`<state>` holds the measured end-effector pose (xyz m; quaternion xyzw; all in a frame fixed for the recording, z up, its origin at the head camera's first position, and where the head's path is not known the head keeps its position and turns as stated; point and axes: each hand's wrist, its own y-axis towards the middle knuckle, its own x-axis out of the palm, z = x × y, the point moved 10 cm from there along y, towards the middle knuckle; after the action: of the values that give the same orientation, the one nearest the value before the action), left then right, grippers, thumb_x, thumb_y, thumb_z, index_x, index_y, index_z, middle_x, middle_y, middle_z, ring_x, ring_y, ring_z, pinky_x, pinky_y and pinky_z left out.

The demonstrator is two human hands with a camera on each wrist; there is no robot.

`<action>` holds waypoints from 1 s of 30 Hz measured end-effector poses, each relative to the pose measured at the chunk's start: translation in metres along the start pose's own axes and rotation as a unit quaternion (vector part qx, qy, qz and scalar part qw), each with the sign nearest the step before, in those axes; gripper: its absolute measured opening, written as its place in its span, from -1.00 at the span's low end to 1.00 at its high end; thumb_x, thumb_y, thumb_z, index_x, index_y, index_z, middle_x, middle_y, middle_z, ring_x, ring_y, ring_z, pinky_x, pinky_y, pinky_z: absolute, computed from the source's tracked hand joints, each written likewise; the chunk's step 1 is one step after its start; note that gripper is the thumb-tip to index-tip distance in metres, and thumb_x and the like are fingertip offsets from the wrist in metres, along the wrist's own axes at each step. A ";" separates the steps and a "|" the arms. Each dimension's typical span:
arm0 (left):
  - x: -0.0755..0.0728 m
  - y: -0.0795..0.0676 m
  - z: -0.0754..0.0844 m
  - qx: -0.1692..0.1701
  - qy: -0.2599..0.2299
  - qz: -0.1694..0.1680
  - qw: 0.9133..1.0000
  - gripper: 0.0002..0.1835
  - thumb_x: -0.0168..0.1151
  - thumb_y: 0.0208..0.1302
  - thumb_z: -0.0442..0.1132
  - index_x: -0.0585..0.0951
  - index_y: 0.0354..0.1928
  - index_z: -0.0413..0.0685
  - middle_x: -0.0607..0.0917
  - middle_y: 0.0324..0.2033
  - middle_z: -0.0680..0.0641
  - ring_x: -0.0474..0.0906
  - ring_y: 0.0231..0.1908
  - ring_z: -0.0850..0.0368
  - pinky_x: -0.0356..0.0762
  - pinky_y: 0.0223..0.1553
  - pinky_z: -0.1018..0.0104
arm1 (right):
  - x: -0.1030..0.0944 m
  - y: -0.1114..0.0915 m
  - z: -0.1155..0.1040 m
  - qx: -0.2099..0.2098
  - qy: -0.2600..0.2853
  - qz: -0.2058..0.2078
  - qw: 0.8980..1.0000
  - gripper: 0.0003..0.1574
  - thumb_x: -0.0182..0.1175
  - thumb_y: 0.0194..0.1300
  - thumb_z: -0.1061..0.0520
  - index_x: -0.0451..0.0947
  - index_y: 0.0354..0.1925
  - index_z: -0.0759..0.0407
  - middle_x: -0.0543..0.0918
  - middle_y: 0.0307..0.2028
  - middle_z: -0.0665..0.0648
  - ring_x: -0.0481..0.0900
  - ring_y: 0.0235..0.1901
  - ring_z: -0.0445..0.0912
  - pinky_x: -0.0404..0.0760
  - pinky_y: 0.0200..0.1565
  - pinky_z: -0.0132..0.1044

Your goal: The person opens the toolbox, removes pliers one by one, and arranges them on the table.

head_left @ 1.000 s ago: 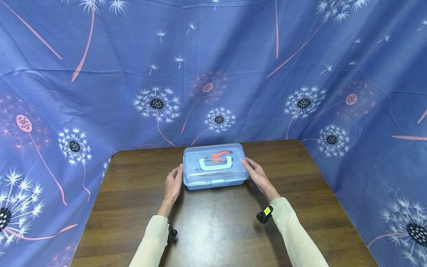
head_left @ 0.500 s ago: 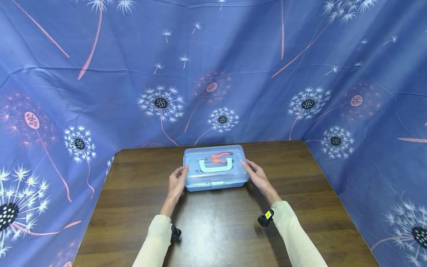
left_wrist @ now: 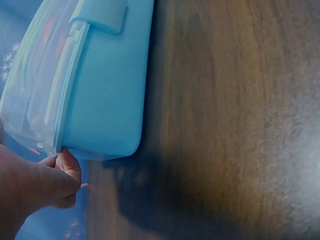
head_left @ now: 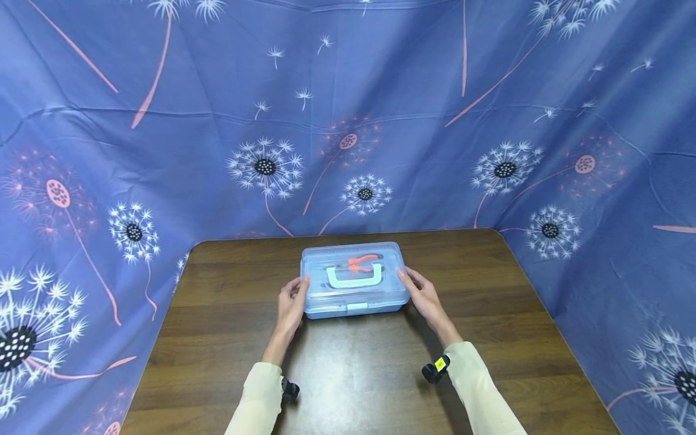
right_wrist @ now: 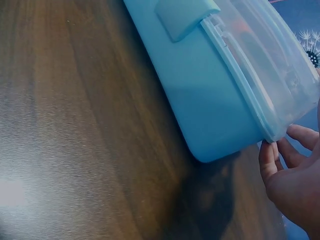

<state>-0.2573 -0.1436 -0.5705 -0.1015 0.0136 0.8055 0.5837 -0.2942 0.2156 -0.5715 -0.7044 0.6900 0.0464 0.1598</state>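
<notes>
A light-blue toolbox (head_left: 328, 313) with a clear lid stands closed toward the far side of the table. Its pale carry handle (head_left: 354, 283) lies flat on the lid, and the front latch (head_left: 357, 307) is down. Through the lid show pliers (head_left: 356, 263) with orange grips. My left hand (head_left: 290, 305) grips the left end, thumb over the lid and fingertips under its rim in the left wrist view. At the opposite end my right hand (head_left: 428, 302) holds likewise, its fingers (right_wrist: 268, 161) bent up against the rim in the right wrist view.
The brown wooden table (head_left: 337, 374) has its far edge just behind the box. A blue curtain (head_left: 413, 151) with a dandelion print hangs behind and along both sides. Black wrist cameras (head_left: 435, 370) sit at both cuffs.
The toolbox has come a little toward me, away from the far edge, with both hands on it. My left thumb has moved onto the lid's edge. The head view has shifted slightly.
</notes>
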 end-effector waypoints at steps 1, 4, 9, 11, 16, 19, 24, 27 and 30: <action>0.000 -0.001 0.000 0.000 -0.001 0.003 1.000 -0.37 0.21 0.48 0.05 0.52 0.30 -0.37 0.60 0.08 -0.29 0.56 -0.07 -0.05 0.47 -0.08 0.28 | 0.000 -0.002 0.001 0.002 -0.001 0.001 1.000 0.00 0.14 0.43 -0.42 0.29 0.51 0.21 0.42 0.40 0.31 0.37 0.35 0.14 0.32 0.37 0.07; -0.001 -0.005 -0.001 -0.004 -0.006 0.004 1.000 -0.38 0.22 0.47 0.04 0.52 0.30 -0.37 0.59 0.07 -0.27 0.54 -0.13 0.03 0.45 -0.13 0.33 | 0.000 -0.007 0.003 -0.002 0.003 0.009 1.000 -0.06 0.13 0.46 -0.38 0.31 0.50 0.19 0.45 0.38 0.30 0.39 0.32 0.11 0.33 0.35 0.03; 0.000 -0.011 -0.003 -0.012 -0.012 -0.005 1.000 -0.37 0.23 0.47 0.05 0.51 0.31 -0.35 0.59 0.07 -0.25 0.51 -0.19 0.11 0.45 -0.17 0.34 | -0.003 -0.017 0.000 -0.021 0.012 0.028 0.999 -0.20 0.13 0.52 -0.26 0.37 0.46 0.20 0.54 0.31 0.29 0.46 0.20 0.04 0.40 0.20 -0.20; 0.001 -0.014 -0.004 -0.012 -0.012 -0.007 1.000 -0.36 0.22 0.48 0.06 0.50 0.32 -0.35 0.59 0.07 -0.25 0.50 -0.21 0.12 0.44 -0.19 0.34 | -0.004 -0.021 0.000 -0.025 0.017 0.032 0.999 -0.22 0.13 0.53 -0.23 0.38 0.46 0.20 0.54 0.30 0.29 0.46 0.19 0.02 0.40 0.17 -0.29; 0.002 -0.021 -0.004 -0.009 -0.014 -0.012 1.000 -0.33 0.22 0.47 0.09 0.49 0.31 -0.38 0.59 0.08 -0.27 0.51 -0.25 0.14 0.45 -0.26 0.38 | -0.007 -0.029 0.004 -0.025 0.025 0.044 0.998 -0.25 0.15 0.53 -0.21 0.39 0.45 0.20 0.53 0.32 0.27 0.46 0.20 0.01 0.39 0.15 -0.38; 0.002 -0.025 -0.006 -0.014 -0.017 -0.017 1.000 -0.32 0.24 0.46 0.10 0.49 0.32 -0.36 0.60 0.09 -0.26 0.50 -0.25 0.16 0.45 -0.27 0.39 | -0.009 -0.034 0.009 -0.019 0.021 0.052 0.998 -0.25 0.15 0.53 -0.20 0.40 0.45 0.20 0.53 0.32 0.28 0.46 0.21 0.00 0.39 0.13 -0.38; 0.000 -0.034 -0.010 -0.023 -0.021 -0.018 0.999 -0.33 0.26 0.45 0.11 0.50 0.33 -0.31 0.61 0.10 -0.23 0.51 -0.25 0.16 0.46 -0.28 0.40 | -0.009 -0.043 0.017 -0.006 0.032 0.058 0.998 -0.24 0.17 0.51 -0.21 0.39 0.45 0.21 0.53 0.32 0.28 0.46 0.21 -0.01 0.42 0.10 -0.43; 0.000 -0.039 -0.010 -0.022 -0.031 -0.019 0.999 -0.33 0.26 0.45 0.08 0.49 0.34 -0.32 0.60 0.11 -0.24 0.52 -0.24 0.13 0.46 -0.29 0.41 | -0.010 -0.047 0.018 -0.004 0.045 0.060 0.997 -0.24 0.19 0.50 -0.21 0.40 0.44 0.19 0.52 0.32 0.27 0.46 0.19 -0.04 0.42 0.07 -0.48; 0.002 -0.042 -0.009 -0.024 -0.044 -0.024 0.998 -0.33 0.27 0.45 0.06 0.47 0.35 -0.34 0.60 0.11 -0.26 0.52 -0.24 0.11 0.46 -0.30 0.41 | -0.011 -0.049 0.019 -0.001 0.054 0.062 0.997 -0.25 0.20 0.49 -0.20 0.41 0.44 0.17 0.52 0.33 0.25 0.46 0.18 -0.09 0.41 0.06 -0.52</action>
<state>-0.2164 -0.1299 -0.5760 -0.0803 -0.0336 0.7951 0.6001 -0.2429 0.2316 -0.5786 -0.6618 0.7401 0.0187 0.1179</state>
